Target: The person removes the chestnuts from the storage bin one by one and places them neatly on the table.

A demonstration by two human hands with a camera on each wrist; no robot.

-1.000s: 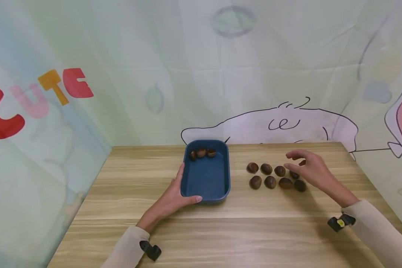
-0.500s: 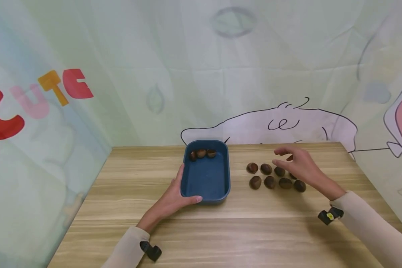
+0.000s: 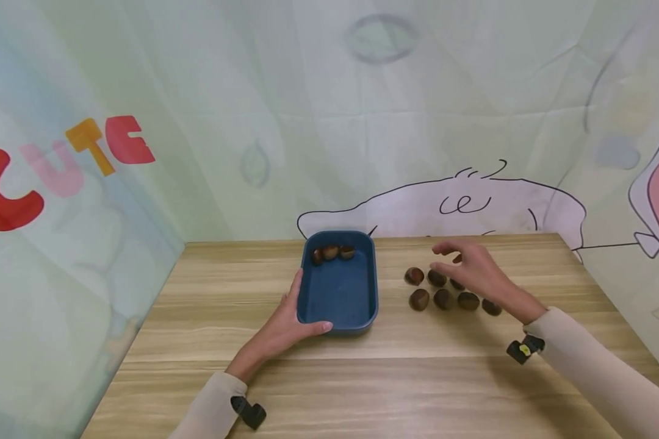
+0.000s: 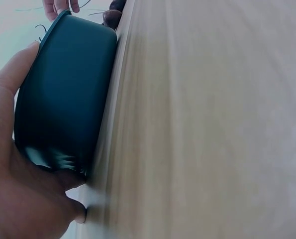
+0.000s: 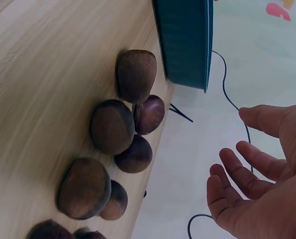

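A dark blue rectangular tray (image 3: 340, 299) stands on the table, with 3 brown chestnuts (image 3: 330, 252) at its far end. My left hand (image 3: 282, 326) grips its near left corner, thumb along the near rim and fingers against the left wall; the left wrist view shows the hand around the tray's side (image 4: 68, 89). To the right lie several chestnuts (image 3: 419, 299) in two rough rows. Over the far row hovers my right hand (image 3: 472, 268), partly hiding some of them. In the right wrist view its fingers (image 5: 252, 181) are loosely bent, holding nothing, apart from the chestnuts (image 5: 113, 127).
The wood-grain table (image 3: 362, 390) ends at a hanging printed cloth (image 3: 225, 122) behind and at both sides. A small black camera (image 3: 248, 413) is strapped to the left wrist, another (image 3: 525, 349) to the right.
My right hand has moved steadily left above the far row of chestnuts, from its right end toward the tray. The left hand and tray have stayed in place.
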